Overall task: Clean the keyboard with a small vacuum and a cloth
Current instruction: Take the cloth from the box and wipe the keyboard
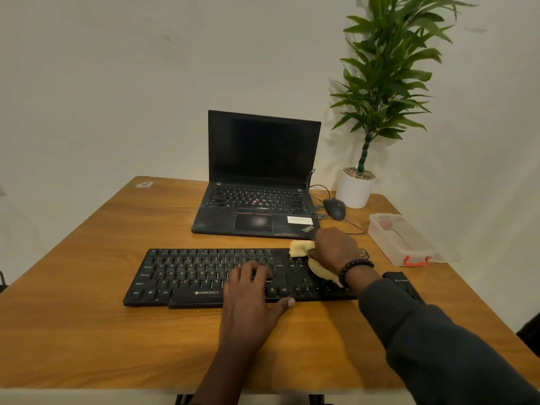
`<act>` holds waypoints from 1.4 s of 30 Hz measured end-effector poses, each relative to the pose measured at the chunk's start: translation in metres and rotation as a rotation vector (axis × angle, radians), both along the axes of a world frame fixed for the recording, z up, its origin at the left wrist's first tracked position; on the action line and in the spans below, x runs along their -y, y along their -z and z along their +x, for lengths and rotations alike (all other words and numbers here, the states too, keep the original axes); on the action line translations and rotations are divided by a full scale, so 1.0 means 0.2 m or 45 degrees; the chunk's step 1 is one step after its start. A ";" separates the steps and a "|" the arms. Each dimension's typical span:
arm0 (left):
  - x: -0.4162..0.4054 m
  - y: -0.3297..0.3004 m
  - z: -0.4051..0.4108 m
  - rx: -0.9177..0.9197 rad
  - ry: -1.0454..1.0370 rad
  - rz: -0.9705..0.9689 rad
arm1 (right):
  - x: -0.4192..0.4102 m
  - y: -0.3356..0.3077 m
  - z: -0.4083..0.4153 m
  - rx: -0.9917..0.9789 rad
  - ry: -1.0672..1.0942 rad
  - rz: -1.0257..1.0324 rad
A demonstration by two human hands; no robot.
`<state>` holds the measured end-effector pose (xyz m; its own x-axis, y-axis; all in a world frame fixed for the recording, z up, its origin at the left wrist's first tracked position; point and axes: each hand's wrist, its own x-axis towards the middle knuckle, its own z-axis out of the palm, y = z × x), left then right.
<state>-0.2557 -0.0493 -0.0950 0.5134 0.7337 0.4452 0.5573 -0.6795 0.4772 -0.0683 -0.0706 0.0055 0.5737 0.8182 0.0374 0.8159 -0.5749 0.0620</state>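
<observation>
wiping w/ cloth (301, 248) at far right corner of keyboard (204, 276), right hand (333, 252) fingers curled round it, bunched prob to press into key gaps. left hand (251, 290) flat mid-keyboard, fingers relaxed & spread, prob pinning it vs sliding on surface (87, 317). counted: 1 keyboard, 1 cloth, 2 hands, 1 laptop (260, 176) behind keyboard, 1 mouse (334, 208) & 1 clear box (400, 238) right of keyboard. dark object (404, 285) right of keyboard, maybe vacuum, can't tell.
</observation>
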 end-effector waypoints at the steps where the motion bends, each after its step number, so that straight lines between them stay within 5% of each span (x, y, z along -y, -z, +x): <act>1: 0.00 0.00 0.00 -0.006 -0.002 -0.002 | 0.00 0.00 0.00 -0.034 0.023 -0.004; 12: 0.00 -0.01 0.00 -0.028 -0.003 -0.006 | -0.10 0.05 -0.19 -0.407 -0.124 0.251; 42: 0.00 0.00 0.00 -0.009 -0.005 -0.021 | 0.29 0.01 -0.04 -0.145 -0.197 0.054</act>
<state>-0.2557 -0.0493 -0.0943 0.5137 0.7428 0.4294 0.5635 -0.6695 0.4840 -0.0761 -0.1295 0.0032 0.4437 0.8960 0.0156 0.8951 -0.4422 -0.0571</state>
